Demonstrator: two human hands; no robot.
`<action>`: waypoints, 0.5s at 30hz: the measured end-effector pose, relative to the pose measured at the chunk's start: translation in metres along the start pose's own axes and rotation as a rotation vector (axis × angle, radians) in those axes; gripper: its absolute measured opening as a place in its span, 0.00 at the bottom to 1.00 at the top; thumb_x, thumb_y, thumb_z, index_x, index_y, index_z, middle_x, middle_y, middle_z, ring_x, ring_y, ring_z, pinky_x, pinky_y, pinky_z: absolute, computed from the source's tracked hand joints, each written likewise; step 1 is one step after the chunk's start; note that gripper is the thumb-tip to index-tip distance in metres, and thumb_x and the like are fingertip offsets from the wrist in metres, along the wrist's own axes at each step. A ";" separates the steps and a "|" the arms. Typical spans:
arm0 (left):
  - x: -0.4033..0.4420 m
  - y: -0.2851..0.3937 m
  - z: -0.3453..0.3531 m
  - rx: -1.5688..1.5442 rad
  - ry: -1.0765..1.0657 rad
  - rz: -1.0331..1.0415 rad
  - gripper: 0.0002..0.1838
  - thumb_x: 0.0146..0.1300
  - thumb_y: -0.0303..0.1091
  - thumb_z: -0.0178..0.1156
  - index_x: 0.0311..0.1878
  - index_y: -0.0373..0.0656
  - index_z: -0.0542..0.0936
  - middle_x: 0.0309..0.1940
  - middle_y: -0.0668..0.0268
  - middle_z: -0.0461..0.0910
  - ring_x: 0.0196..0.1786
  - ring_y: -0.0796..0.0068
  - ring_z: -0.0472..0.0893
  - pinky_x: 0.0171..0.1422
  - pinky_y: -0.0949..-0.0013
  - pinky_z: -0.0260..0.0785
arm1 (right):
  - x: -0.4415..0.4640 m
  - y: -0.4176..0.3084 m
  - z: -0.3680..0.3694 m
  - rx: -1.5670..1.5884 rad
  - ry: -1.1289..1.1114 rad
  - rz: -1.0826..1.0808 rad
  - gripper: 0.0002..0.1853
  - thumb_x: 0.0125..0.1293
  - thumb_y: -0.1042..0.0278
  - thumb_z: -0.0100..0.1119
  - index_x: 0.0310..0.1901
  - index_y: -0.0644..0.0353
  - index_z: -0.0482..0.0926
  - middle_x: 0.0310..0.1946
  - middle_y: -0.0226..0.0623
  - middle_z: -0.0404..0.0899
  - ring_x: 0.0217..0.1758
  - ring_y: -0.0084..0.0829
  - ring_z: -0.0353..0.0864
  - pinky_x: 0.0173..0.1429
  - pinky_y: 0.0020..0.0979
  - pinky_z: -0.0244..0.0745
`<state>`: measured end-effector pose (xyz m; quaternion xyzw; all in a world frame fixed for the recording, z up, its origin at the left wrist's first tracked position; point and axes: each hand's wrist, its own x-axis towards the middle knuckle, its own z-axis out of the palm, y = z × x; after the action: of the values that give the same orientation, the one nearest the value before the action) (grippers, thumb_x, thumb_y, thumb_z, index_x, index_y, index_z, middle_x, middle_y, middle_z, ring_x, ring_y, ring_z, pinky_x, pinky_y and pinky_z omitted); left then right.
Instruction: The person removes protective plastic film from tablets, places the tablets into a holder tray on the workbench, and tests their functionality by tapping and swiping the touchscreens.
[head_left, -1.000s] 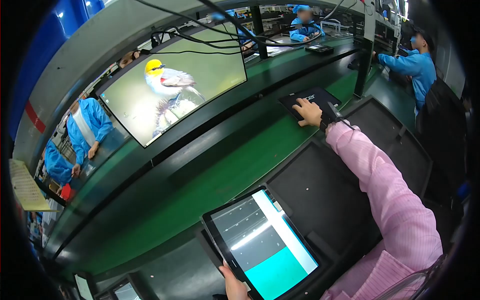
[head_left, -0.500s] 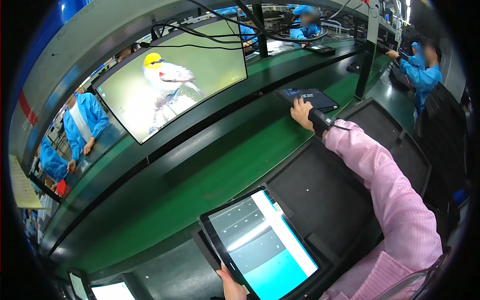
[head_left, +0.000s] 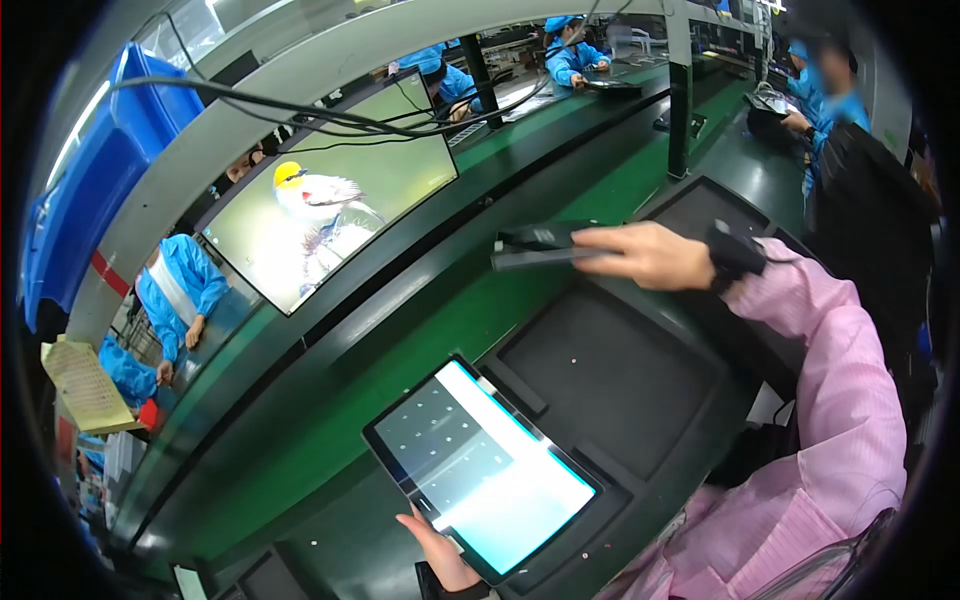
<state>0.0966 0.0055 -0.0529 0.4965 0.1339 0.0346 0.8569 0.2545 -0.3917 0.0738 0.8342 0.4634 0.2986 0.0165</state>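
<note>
My left hand point(head_left: 440, 555) grips the lower left edge of a tablet point(head_left: 480, 465) with a lit screen. That tablet is tilted above the green bench, partly over a black tray point(head_left: 620, 370). In my right hand point(head_left: 650, 255) is a dark, flat Acer tablet point(head_left: 535, 248), seen nearly edge-on and blurred. My fingers are closed on its right end, and it is raised over the green surface beyond the black tray. A black band with a cable circles my right wrist.
A monitor point(head_left: 330, 195) showing a bird stands behind the belt, with black cables hanging before it. A second black tray point(head_left: 705, 212) lies to the right, near a dark post point(head_left: 680, 120). A blue bin point(head_left: 110, 170) is at upper left. Several people in blue work around the line.
My right hand has lifted the Acer tablet off the green surface and brought it left and nearer. The lit tablet stays in my left hand. The view has shifted.
</note>
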 end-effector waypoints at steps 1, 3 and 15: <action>0.002 0.002 -0.003 -0.053 0.003 0.026 0.37 0.69 0.62 0.32 0.64 0.37 0.61 0.58 0.64 0.68 0.57 0.68 0.70 0.61 0.68 0.61 | -0.008 -0.017 -0.014 0.015 0.032 -0.089 0.18 0.52 0.77 0.55 0.47 0.63 0.75 0.54 0.51 0.70 0.46 0.44 0.79 0.44 0.34 0.79; 0.000 0.008 -0.005 -0.159 0.004 0.075 0.35 0.69 0.61 0.33 0.63 0.38 0.63 0.55 0.63 0.71 0.55 0.68 0.72 0.58 0.69 0.65 | -0.030 -0.046 -0.038 0.128 0.039 -0.106 0.14 0.54 0.77 0.55 0.44 0.64 0.76 0.54 0.54 0.69 0.50 0.44 0.78 0.47 0.34 0.79; 0.010 0.012 -0.019 -0.236 -0.191 0.098 0.35 0.68 0.61 0.37 0.62 0.37 0.65 0.57 0.64 0.70 0.55 0.68 0.72 0.61 0.67 0.63 | -0.132 -0.092 -0.053 0.284 -0.230 -0.374 0.08 0.58 0.67 0.55 0.36 0.61 0.77 0.60 0.48 0.66 0.63 0.46 0.66 0.62 0.46 0.67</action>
<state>0.1017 0.0295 -0.0533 0.3992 0.0224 0.0447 0.9155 0.1048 -0.4559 0.0253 0.7564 0.6419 0.1256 0.0069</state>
